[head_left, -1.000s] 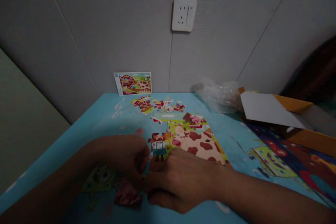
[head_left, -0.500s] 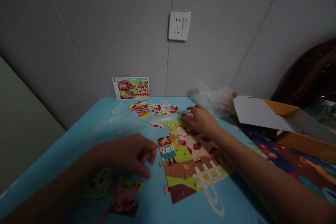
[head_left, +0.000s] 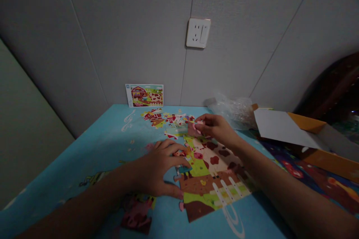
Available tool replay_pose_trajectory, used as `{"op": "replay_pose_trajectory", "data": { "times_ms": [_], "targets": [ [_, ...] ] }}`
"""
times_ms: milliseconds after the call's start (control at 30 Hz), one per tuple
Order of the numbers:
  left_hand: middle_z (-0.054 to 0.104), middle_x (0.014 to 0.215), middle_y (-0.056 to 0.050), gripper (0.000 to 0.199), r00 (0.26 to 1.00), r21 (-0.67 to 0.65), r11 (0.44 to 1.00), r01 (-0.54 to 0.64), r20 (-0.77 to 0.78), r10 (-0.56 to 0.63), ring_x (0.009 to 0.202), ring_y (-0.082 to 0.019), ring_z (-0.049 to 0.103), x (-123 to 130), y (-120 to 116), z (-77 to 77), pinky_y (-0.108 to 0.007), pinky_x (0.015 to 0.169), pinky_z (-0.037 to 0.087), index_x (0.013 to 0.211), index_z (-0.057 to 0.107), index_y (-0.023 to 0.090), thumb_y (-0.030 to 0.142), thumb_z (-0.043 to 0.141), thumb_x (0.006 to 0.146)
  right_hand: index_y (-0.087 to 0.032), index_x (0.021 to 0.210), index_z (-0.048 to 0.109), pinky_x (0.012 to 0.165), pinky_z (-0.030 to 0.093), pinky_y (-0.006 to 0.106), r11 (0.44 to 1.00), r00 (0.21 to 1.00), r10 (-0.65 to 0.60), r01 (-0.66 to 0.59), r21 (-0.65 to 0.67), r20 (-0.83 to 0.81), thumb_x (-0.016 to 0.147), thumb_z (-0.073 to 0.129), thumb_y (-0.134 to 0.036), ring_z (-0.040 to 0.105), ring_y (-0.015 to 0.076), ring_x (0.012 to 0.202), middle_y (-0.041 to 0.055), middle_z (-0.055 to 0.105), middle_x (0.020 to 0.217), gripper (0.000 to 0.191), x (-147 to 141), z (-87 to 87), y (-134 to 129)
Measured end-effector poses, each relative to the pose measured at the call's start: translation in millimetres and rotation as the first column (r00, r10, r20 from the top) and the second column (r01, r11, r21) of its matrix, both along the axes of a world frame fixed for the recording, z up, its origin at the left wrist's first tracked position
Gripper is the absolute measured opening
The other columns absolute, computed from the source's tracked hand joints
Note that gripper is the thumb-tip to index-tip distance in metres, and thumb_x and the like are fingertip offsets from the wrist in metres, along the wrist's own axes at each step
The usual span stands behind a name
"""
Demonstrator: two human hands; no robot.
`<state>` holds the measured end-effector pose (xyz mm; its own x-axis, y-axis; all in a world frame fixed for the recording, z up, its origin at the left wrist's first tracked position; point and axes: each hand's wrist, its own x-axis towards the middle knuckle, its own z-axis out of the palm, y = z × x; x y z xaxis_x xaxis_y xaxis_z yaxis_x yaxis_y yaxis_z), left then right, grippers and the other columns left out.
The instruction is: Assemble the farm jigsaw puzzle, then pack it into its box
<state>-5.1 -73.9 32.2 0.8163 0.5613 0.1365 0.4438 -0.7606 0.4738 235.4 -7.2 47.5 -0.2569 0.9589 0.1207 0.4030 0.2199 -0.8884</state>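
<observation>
Fingers spread, my left hand (head_left: 161,166) lies over the left edge of the partly joined jigsaw puzzle (head_left: 198,188), partly covering the farmer figure. The joined part shows a spotted cow, brown ground and a white fence. My right hand (head_left: 218,129) pinches a pinkish puzzle piece (head_left: 192,130) just beyond the puzzle's far edge. Whether that piece touches the table I cannot tell. Beside it lies a pale green and blue puzzle piece (head_left: 176,130). A puzzle piece with a pink pig (head_left: 137,214) sits below my left wrist, partly in shadow.
Several loose red barn pieces (head_left: 154,117) lie toward the wall. A reference picture card (head_left: 147,96) leans on the wall below a socket (head_left: 198,33). Crumpled clear plastic (head_left: 234,112) and an open orange box (head_left: 322,153) stand to the right.
My left hand has moved right onto the puzzle's left edge, its fingers now spread. My right hand has turned and now pinches a pinkish piece, slightly left of before. The view has shifted slightly.
</observation>
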Motion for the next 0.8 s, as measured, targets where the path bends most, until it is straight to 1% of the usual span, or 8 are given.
{"op": "replay_pose_trajectory", "data": {
  "times_ms": [100,233,467,533,600,667,733,800],
  "targets": [
    [0.035,0.150,-0.002,0.063,0.996,0.032,0.995,0.092,-0.005,-0.092,0.134,-0.038,0.023,12.5,-13.1,0.5,-0.057,0.109,0.015,0.127,0.056,0.038,0.056,0.071,0.068,-0.014,0.099,0.059,0.039,0.027,0.020,0.995,0.983,0.077,-0.087,-0.056,-0.169,0.070,0.073,-0.041,0.039,0.0047,0.042,-0.0056,0.053,0.060,0.042,-7.0,5.6,-8.0],
    [0.035,0.151,0.005,0.039,0.964,0.010,0.967,0.254,-0.084,-0.252,0.134,-0.035,0.029,23.1,-27.5,1.7,-0.060,0.109,0.011,0.124,0.058,0.043,0.041,0.057,0.085,-0.015,0.098,0.063,0.034,0.025,0.018,0.973,0.951,0.157,-0.195,-0.125,-0.265,0.076,0.070,-0.043,0.037,0.0038,0.036,-0.0069,0.051,0.054,0.036,-9.2,3.2,-13.3],
    [0.052,0.138,0.002,0.038,0.976,-0.044,0.975,0.216,0.030,-0.215,0.119,-0.026,0.049,14.4,-23.4,7.2,-0.044,0.107,0.028,0.110,0.068,0.033,0.024,0.067,0.074,-0.015,0.101,0.066,0.029,0.025,0.014,0.902,0.869,0.308,-0.396,-0.171,-0.388,0.073,0.075,-0.031,0.039,0.0013,0.033,-0.0054,0.059,0.059,0.033,-13.6,1.1,-19.0],
    [0.065,0.120,-0.002,0.031,0.984,-0.132,0.980,0.151,0.114,-0.136,0.107,-0.022,0.057,12.0,-18.2,7.9,-0.039,0.100,0.036,0.103,0.070,0.026,0.028,0.070,0.072,-0.015,0.098,0.064,0.030,0.032,0.014,0.892,0.854,0.300,-0.409,-0.193,-0.425,0.071,0.077,-0.029,0.047,0.0039,0.035,-0.0049,0.061,0.060,0.033,-17.0,1.9,-22.2],
    [0.071,0.096,-0.003,0.022,0.974,-0.244,0.970,-0.009,0.216,0.063,0.090,-0.019,0.062,11.0,-10.5,6.4,-0.033,0.087,0.045,0.091,0.069,0.019,0.034,0.068,0.075,-0.016,0.093,0.062,0.033,0.041,0.016,0.888,0.844,0.288,-0.412,-0.204,-0.453,0.069,0.078,-0.029,0.055,0.0072,0.039,-0.0046,0.063,0.061,0.032,-21.3,2.5,-25.9],
    [0.069,0.078,-0.004,0.023,0.900,-0.376,0.913,-0.160,0.324,0.291,0.075,-0.016,0.062,10.7,-0.9,2.8,-0.029,0.072,0.048,0.077,0.065,0.015,0.037,0.060,0.081,-0.015,0.087,0.060,0.037,0.047,0.019,0.883,0.844,0.293,-0.419,-0.211,-0.450,0.067,0.080,-0.029,0.059,0.0098,0.044,-0.0036,0.064,0.062,0.032,-26.3,2.2,-29.8],
    [0.066,0.070,-0.003,0.028,0.807,-0.508,0.843,-0.176,0.416,0.420,0.065,-0.013,0.061,9.7,8.3,-1.2,-0.026,0.063,0.047,0.071,0.058,0.015,0.038,0.054,0.086,-0.015,0.082,0.058,0.040,0.049,0.020,0.870,0.850,0.310,-0.434,-0.233,-0.426,0.065,0.080,-0.031,0.061,0.0106,0.046,-0.0019,0.066,0.063,0.032,-31.2,0.9,-34.0],
    [0.063,0.062,0.000,0.027,0.753,-0.595,0.795,-0.123,0.465,0.465,0.054,-0.010,0.057,7.3,15.2,-3.4,-0.022,0.054,0.045,0.073,0.055,0.015,0.039,0.056,0.085,-0.015,0.079,0.058,0.041,0.048,0.019,0.852,0.853,0.330,-0.454,-0.262,-0.404,0.066,0.080,-0.033,0.062,0.0107,0.048,-0.0003,0.067,0.063,0.031,-35.3,-1.2,-38.5]
  ]
}}
